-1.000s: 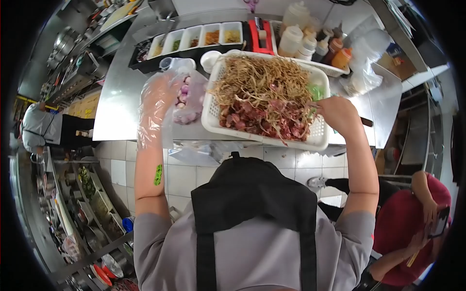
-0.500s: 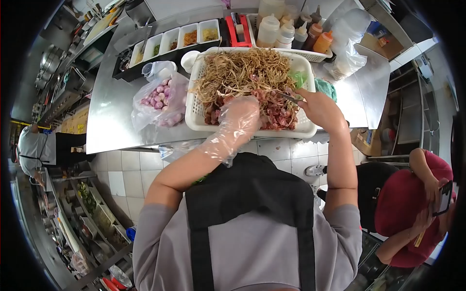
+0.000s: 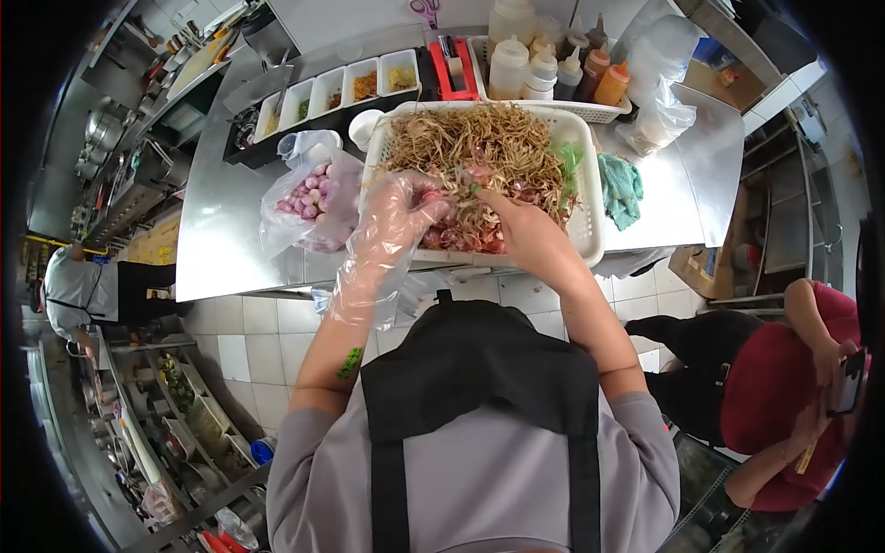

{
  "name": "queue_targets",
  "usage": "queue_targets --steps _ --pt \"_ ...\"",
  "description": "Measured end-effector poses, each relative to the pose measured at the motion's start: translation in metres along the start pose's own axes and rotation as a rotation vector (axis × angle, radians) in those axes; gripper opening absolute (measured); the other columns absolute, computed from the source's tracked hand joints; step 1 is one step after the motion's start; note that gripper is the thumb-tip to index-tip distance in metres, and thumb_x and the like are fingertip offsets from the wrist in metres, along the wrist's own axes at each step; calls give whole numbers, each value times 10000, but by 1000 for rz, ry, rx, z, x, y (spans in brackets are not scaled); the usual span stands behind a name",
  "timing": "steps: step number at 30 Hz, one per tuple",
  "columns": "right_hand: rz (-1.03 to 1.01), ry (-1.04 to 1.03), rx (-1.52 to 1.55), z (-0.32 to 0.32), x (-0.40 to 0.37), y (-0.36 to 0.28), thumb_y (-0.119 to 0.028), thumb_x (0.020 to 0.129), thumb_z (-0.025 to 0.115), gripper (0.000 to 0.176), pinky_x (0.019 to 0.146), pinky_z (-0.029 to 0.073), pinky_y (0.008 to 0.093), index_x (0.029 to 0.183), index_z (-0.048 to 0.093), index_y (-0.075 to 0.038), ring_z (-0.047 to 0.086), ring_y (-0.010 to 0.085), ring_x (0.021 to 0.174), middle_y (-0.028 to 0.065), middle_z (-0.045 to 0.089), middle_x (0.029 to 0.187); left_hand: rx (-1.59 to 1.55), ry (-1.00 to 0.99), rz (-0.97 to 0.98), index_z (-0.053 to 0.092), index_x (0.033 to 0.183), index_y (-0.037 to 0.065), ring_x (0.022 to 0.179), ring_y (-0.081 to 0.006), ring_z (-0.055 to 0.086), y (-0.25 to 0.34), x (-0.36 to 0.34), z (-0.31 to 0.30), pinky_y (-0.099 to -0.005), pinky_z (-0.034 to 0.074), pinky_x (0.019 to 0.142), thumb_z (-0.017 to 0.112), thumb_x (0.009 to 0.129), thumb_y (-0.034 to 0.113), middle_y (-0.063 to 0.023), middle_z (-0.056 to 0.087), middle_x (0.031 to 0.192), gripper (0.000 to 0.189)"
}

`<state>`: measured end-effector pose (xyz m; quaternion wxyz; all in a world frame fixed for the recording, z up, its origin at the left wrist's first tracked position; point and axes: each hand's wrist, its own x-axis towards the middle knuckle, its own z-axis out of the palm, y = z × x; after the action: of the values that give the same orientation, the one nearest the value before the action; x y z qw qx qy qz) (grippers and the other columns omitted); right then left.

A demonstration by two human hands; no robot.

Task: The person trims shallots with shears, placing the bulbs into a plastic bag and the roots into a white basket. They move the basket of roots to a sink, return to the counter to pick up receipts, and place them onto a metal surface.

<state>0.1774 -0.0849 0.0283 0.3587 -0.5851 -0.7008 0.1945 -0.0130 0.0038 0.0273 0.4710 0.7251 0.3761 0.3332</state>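
A white basket point(image 3: 592, 241) holds a heap of dry, straw-coloured shallot stalks point(image 3: 461, 129) with reddish shallots and skins point(image 3: 466, 238) along its near side. Over the near left part of it, my left hand point(image 3: 406, 205), in a clear plastic glove, is closed around a reddish shallot point(image 3: 431, 195). My right hand point(image 3: 527, 230) is bare and closed on a small knife, its tip side turned toward the left hand; most of the knife is hidden by the fingers. To the left lies a plastic bag of purple-white peeled shallots point(image 3: 309, 194).
Behind the basket stand a tray of seasoning tubs point(image 3: 364, 85), a red holder point(image 3: 454, 69) and several squeeze bottles point(image 3: 509, 66). A green cloth point(image 3: 622, 189) lies right of the basket. One person point(image 3: 784, 396) with a phone is at right, another point(image 3: 78, 290) at far left.
My left hand has moved left and turned up, now holding a shallot. My right hand has swung left with the knife from the basket's right side toward the left hand.
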Motion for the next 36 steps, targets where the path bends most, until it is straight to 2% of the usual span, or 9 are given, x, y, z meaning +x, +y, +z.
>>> queue_targets --steps 2,5,13,19,24,26,30,32,36 --pt "248 -101 -33 -8 5 -15 -7 845 416 387 686 422 476 1232 405 -27 567 423 749 265 580 762 -67 66 -2 582 914 -72 674 -146 579 -9 -5 2 -295 475 635 688 756 130 -97 618 746 278" --pt "273 -125 88 -13 3 -31 -9 837 414 380 676 401 502 1216 388 -16 558 443 750 291 563 752 -186 119 -170 547 979 -71 688 -126 587 18 -14 5 -252 487 630 677 802 156 -96 624 812 316" --pt "134 -170 87 29 6 -16 -13 831 416 345 678 412 501 1175 401 8 551 451 762 300 566 784 -373 273 -339 573 948 -36 665 -102 581 2 -10 17 -228 459 565 702 791 192 -71 624 795 306" --pt "117 -245 -40 45 19 -1 -12 804 426 380 672 424 490 1182 418 23 557 444 746 289 572 769 -560 142 -322 586 930 -3 607 -102 553 23 -12 23 -220 470 573 659 820 139 -43 597 744 194" --pt "185 -75 42 -12 29 -11 -47 812 482 387 671 433 440 1189 438 24 580 383 752 251 585 790 -983 151 -109 457 1264 19 808 -93 516 21 1 15 -193 457 626 590 872 244 -24 548 911 471" --pt "129 31 138 -18 25 -6 -84 831 538 338 676 441 377 1147 482 20 582 338 717 207 592 784 -1069 91 -93 467 1243 19 805 -95 520 -13 13 11 -191 462 627 587 876 233 -27 544 912 442" --pt "174 -65 166 -20 25 -9 -100 856 504 347 698 450 402 1166 474 54 586 398 790 253 606 844 -1270 -35 -191 505 1161 26 828 -105 538 -22 11 16 -186 482 659 579 884 204 -45 543 940 337" --pt "-45 97 242 -9 24 -6 -117 876 501 313 734 450 396 1150 495 34 574 398 846 245 601 933 -1282 6 -255 508 1135 30 833 -111 544 -28 11 21 -176 491 669 586 880 196 -48 544 957 314" --pt "20 108 117 -6 23 -8 -140 885 505 305 776 447 394 1145 510 19 563 392 905 236 589 1000 -1389 50 -317 512 1096 30 871 -133 562 -30 15 27 -156 520 689 604 865 157 -59 552 987 279"
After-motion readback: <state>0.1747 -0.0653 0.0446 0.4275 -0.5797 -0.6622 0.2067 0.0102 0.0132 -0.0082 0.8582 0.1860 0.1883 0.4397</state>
